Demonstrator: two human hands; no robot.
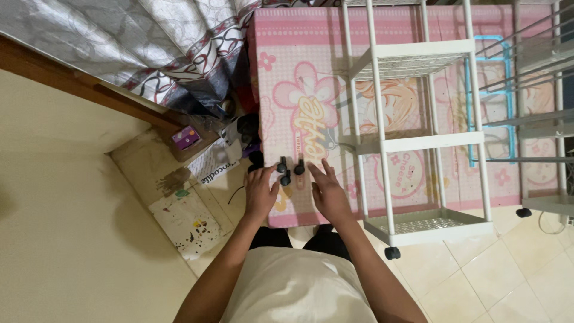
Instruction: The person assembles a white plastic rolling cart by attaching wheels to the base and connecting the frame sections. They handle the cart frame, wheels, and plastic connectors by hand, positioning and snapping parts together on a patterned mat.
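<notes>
1. I see three small black caster wheels [290,168] lying in a loose cluster on the near part of a pink play mat [299,90], just beyond my fingertips.
2. My left hand [261,191] lies flat on the mat with fingers spread a little; its fingertips sit just beside the nearest caster, and I cannot tell whether they touch it. It holds nothing.
3. My right hand [329,192] is also flat and open, fingers fanned toward the casters, which lie just ahead and to its left. It grips nothing.
4. The mat is pink with a large pale flower, a cartoon figure and round badge shapes printed on it.
5. A white tiered wire cart [418,143] stands on the mat to the right of my right hand; one black wheel shows at its near corner, over the floor tiles [514,281].
6. A second metal rack [538,119] shows at the far right edge.
7. To the left of the mat, a small purple box [186,137] sits near the floor corner, with a white printed package [215,164] between it and the mat.
8. A paint-stained sheet [185,218] lies on the floor left of my left arm.
9. A patterned grey and white bedspread [149,42] hangs at the upper left.
</notes>
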